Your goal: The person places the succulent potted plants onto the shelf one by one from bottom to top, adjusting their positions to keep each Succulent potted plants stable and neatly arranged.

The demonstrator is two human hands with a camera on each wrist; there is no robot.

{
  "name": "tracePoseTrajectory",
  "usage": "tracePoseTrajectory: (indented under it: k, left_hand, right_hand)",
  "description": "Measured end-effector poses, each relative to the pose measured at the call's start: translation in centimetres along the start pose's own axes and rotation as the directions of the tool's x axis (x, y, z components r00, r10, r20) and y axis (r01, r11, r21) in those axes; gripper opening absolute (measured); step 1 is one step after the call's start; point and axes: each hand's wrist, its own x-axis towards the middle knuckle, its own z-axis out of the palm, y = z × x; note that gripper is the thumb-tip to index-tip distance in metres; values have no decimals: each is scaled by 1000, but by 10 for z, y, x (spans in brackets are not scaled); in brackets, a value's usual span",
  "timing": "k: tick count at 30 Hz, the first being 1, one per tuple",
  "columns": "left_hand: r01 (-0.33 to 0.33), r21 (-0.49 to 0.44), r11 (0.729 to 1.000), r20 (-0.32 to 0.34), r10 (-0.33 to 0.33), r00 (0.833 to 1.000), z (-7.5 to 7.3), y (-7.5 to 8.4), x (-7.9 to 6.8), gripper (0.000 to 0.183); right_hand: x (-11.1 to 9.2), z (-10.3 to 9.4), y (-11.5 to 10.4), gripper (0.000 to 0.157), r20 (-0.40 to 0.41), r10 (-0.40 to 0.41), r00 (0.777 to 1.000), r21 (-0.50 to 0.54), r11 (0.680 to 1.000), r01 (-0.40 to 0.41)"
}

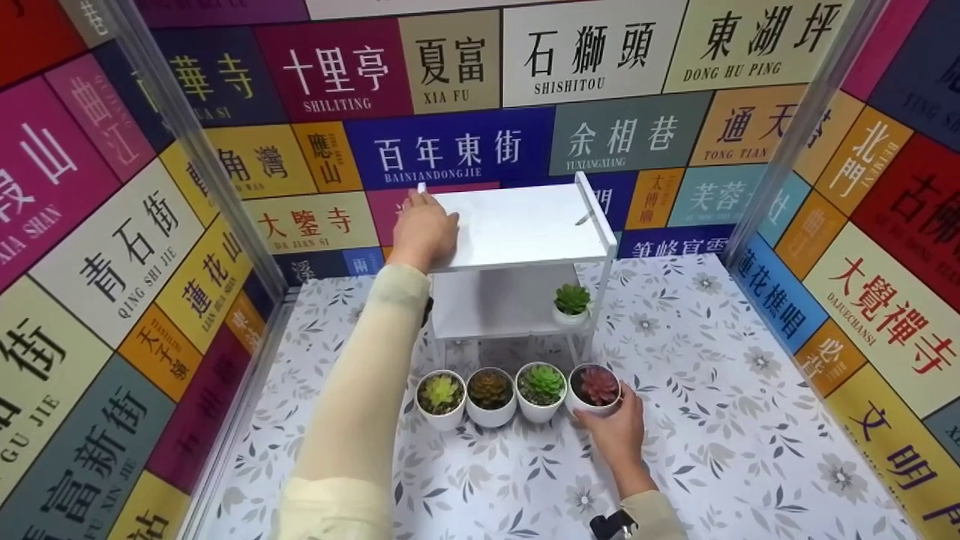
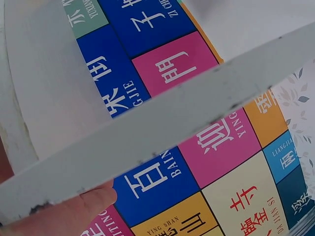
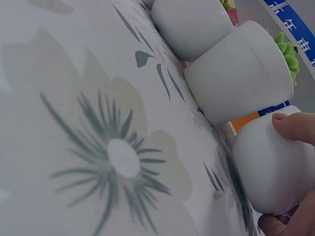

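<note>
A small white two-tier shelf (image 1: 517, 225) stands on the table. My left hand (image 1: 425, 229) grips the raised left edge of its top board. In the left wrist view, a white bar (image 2: 162, 113) crosses in front with a finger (image 2: 93, 201) beneath it. My right hand (image 1: 621, 431) holds a white pot with a dark red succulent (image 1: 598, 385), at the right end of a row in front of the shelf. Left of it stand pots with a bright green succulent (image 1: 541, 384), a brownish one (image 1: 491, 390) and a yellow-green one (image 1: 441, 393).
On the right of the lower tier sits another potted green succulent (image 1: 572, 300). Leaf-patterned white covering lies over the table (image 1: 720, 420). Panels with colourful printed signs (image 1: 450, 150) enclose the back and both sides, with metal posts (image 1: 780, 142) at the corners.
</note>
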Motion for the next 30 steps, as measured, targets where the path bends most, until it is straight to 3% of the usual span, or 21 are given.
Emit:
tracePoseTrajectory:
  k: [30]
  left_hand:
    - [-14, -10, 1000, -14, 13, 1000, 1, -1, -3, 79]
  right_hand:
    - [-1, -16, -31, 92, -16, -18, 1000, 79, 997, 19]
